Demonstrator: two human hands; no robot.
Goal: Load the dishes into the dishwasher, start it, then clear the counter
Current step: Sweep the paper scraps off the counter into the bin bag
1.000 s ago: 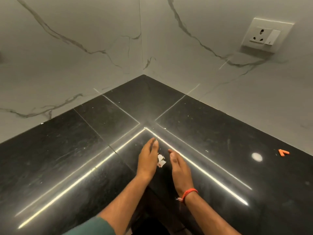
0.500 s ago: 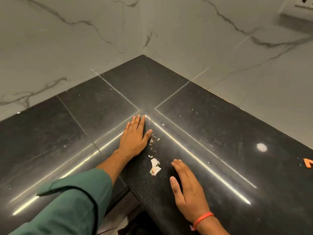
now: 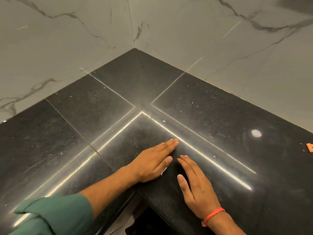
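Sweeping light, flimsy paper scrap (image 3: pixel 163 171) on counter (image 3: pixel 211 116): flat left hand (image 3: pixel 152 162) covers it, right hand (image 3: pixel 194 182) flat beside; pinch edge.

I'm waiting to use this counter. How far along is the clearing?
Mostly done: no dishes on the visible black counter. In hand: the left hand lies flat over a white paper scrap, the right hand flat beside it, as if herding it to the edge. Left: small white specks, an orange piece at the right edge. The dishwasher isn't visible.
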